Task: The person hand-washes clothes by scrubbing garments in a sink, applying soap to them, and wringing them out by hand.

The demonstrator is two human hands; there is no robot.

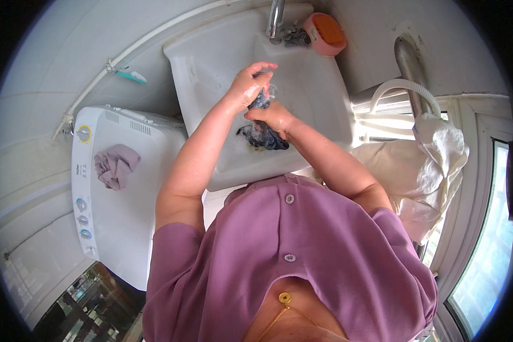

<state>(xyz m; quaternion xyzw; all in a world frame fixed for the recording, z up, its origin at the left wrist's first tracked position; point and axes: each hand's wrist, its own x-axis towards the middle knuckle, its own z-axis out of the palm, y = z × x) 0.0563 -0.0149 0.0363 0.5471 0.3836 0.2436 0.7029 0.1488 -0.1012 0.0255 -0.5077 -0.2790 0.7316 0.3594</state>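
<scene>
A dark, wet, soapy cloth [270, 137] is bunched over the basin of a white sink [325, 102]. My left hand [251, 83] holds its upper end, with index finger and thumb partly extended and suds about the fingers. Just below and to the right, my right hand [274, 117] is closed around the middle of the same cloth. Its lower folds hang or lie near the basin floor beside some foam; which of the two cannot be told. Both hands are wet, and the fingers' far sides are hidden.
A metal faucet [275, 19] and a pink soap dish with an orange block [328, 34] are at the sink's far edge. On the left, a white Haier washing machine [124, 231] bears a crumpled mauve cloth [117, 166]. Pale fabric [431, 166] hangs at right near a pipe [410, 72].
</scene>
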